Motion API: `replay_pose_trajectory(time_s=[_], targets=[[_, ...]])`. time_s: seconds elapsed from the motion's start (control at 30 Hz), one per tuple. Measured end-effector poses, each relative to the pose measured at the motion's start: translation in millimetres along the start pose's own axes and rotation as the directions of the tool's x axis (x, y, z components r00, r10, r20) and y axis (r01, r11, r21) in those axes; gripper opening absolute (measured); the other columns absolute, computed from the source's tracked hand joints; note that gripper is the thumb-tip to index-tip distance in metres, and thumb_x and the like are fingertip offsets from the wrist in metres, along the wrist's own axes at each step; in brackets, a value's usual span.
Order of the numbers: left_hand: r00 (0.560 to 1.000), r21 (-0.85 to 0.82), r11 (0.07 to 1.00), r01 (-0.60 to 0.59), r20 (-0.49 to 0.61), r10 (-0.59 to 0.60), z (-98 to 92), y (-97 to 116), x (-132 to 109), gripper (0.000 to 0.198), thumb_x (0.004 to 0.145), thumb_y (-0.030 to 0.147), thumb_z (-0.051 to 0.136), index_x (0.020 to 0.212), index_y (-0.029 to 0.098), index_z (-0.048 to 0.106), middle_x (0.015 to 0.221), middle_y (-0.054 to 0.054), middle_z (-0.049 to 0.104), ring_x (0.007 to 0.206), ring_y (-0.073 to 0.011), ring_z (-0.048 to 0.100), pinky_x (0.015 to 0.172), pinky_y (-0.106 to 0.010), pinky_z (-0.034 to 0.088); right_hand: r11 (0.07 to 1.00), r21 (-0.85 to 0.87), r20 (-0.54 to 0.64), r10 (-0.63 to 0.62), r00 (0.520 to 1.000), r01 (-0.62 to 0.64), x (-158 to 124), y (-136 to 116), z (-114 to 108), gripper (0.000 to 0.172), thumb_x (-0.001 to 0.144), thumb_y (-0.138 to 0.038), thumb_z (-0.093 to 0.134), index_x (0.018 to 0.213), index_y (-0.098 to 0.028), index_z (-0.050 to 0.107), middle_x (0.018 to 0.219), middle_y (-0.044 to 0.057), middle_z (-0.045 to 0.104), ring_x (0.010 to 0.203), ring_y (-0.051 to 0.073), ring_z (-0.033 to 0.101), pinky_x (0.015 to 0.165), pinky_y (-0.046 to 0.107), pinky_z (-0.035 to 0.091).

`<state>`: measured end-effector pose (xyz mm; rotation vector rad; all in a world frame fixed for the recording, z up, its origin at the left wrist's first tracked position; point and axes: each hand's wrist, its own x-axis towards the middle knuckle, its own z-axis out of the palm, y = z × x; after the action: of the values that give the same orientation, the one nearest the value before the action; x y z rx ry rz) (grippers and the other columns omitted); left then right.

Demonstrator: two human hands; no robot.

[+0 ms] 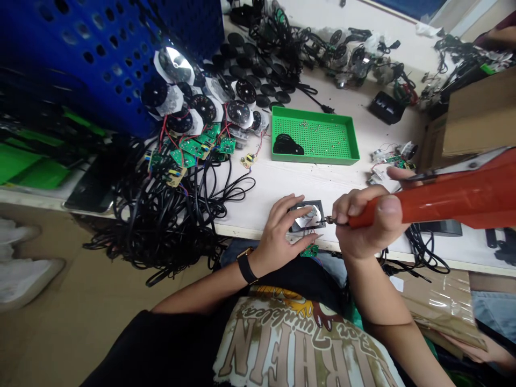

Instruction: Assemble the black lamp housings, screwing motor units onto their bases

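Note:
My right hand (368, 217) is wrapped around an orange electric screwdriver (435, 193), which lies nearly level. Its bit points left, with the tip at the right part of a small black rectangular housing (320, 208) at the bench edge. Inside the housing sits a white plate with a round metal part. My left hand (282, 226), with a dark band on the wrist, grips the housing from the left, fingers over the far side and thumb at the near side. A green circuit board (309, 251) hangs on wires below the thumb, partly over the edge.
Beyond the housing stands a green perforated tray (314, 158) with small screws and black pieces. Left are a pile of black cables (161, 215), circuit boards, round motor assemblies (205, 107) and a blue crate (100, 54). A cardboard box (479, 113) is at right. Another person's hand (479, 344) shows lower right.

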<state>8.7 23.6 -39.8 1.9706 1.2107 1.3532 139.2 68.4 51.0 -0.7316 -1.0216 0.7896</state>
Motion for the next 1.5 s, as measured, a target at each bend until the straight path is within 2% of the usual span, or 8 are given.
replay_pose_trajectory(time_s=[0.1,0.2,0.4,0.9,0.97,1.07,1.13,1.5], targets=[[0.999,-0.003,1.000,-0.002,-0.042,0.002,-0.3,4,1,0.018,0.093,0.030,0.078,0.109,0.024,0.073,0.138,-0.010,0.068,0.140,-0.0299,0.055,0.118,-0.058,0.048,0.994,0.110,0.035,-0.003,0.999,-0.001,-2,-13,5,0.011,0.089,-0.034,0.068,0.091,-0.026,0.060,0.052,-0.011,0.047,0.032,0.009,0.040,0.035,0.021,0.040],[0.999,-0.012,1.000,0.013,-0.053,-0.013,0.8,6,0,0.003,0.095,0.025,0.074,0.097,0.024,0.075,0.135,-0.008,0.070,0.138,-0.0290,0.056,0.120,-0.061,0.044,0.996,0.088,0.024,-0.013,1.000,0.011,-4,-17,7,0.008,0.089,-0.034,0.067,0.090,-0.028,0.062,0.052,-0.010,0.045,0.031,0.009,0.039,0.034,0.022,0.038],[0.998,0.021,1.000,0.022,-0.055,-0.020,1.1,4,-2,0.002,0.094,0.025,0.076,0.095,0.023,0.076,0.135,-0.008,0.071,0.138,-0.0297,0.056,0.120,-0.062,0.043,0.999,0.035,0.049,-0.028,0.998,0.027,-5,-16,4,0.016,0.091,-0.042,0.066,0.103,-0.032,0.063,0.054,-0.011,0.039,0.031,0.009,0.037,0.033,0.023,0.035],[0.994,0.088,0.996,-0.003,-0.105,0.012,0.1,10,0,0.005,0.093,0.023,0.077,0.088,0.024,0.077,0.131,-0.006,0.072,0.137,-0.0303,0.055,0.123,-0.064,0.037,0.995,0.093,0.062,-0.044,0.997,0.038,-9,-10,0,0.019,0.090,-0.036,0.069,0.087,-0.025,0.054,0.055,-0.011,0.049,0.034,0.007,0.042,0.036,0.020,0.043],[0.993,0.084,0.996,0.009,-0.116,0.001,1.4,10,0,0.007,0.092,0.027,0.079,0.097,0.024,0.075,0.132,-0.007,0.072,0.137,-0.0306,0.055,0.123,-0.063,0.037,0.995,0.088,0.055,-0.057,0.997,0.052,-8,-10,0,0.018,0.090,-0.036,0.069,0.089,-0.025,0.056,0.054,-0.012,0.049,0.033,0.007,0.042,0.035,0.019,0.042],[0.997,0.073,0.997,0.021,-0.080,-0.015,3.0,7,2,0.048,0.086,0.041,0.084,0.126,0.022,0.066,0.139,-0.013,0.068,0.138,-0.0327,0.056,0.123,-0.062,0.038,0.996,0.061,0.032,-0.068,0.997,0.066,-5,-6,1,0.019,0.090,-0.037,0.070,0.089,-0.024,0.056,0.054,-0.011,0.049,0.034,0.007,0.043,0.035,0.020,0.043],[0.999,0.061,0.998,0.016,-0.041,-0.014,3.9,4,4,0.060,0.084,0.042,0.085,0.135,0.022,0.059,0.142,-0.014,0.066,0.140,-0.0330,0.055,0.123,-0.061,0.039,0.996,0.036,0.019,-0.087,0.996,0.087,-2,0,-1,0.020,0.091,-0.036,0.072,0.087,-0.024,0.056,0.055,-0.011,0.050,0.035,0.007,0.045,0.037,0.021,0.045],[1.000,0.046,0.999,0.004,-0.015,-0.003,11.0,-8,6,0.044,0.095,0.026,0.075,0.135,0.019,0.056,0.128,-0.013,0.072,0.133,-0.0305,0.063,0.113,-0.053,0.054,0.989,-0.047,0.105,-0.135,0.985,0.141,-2,34,-13,0.019,0.096,-0.035,0.072,0.090,-0.023,0.059,0.059,-0.009,0.055,0.037,0.007,0.049,0.039,0.019,0.045]])
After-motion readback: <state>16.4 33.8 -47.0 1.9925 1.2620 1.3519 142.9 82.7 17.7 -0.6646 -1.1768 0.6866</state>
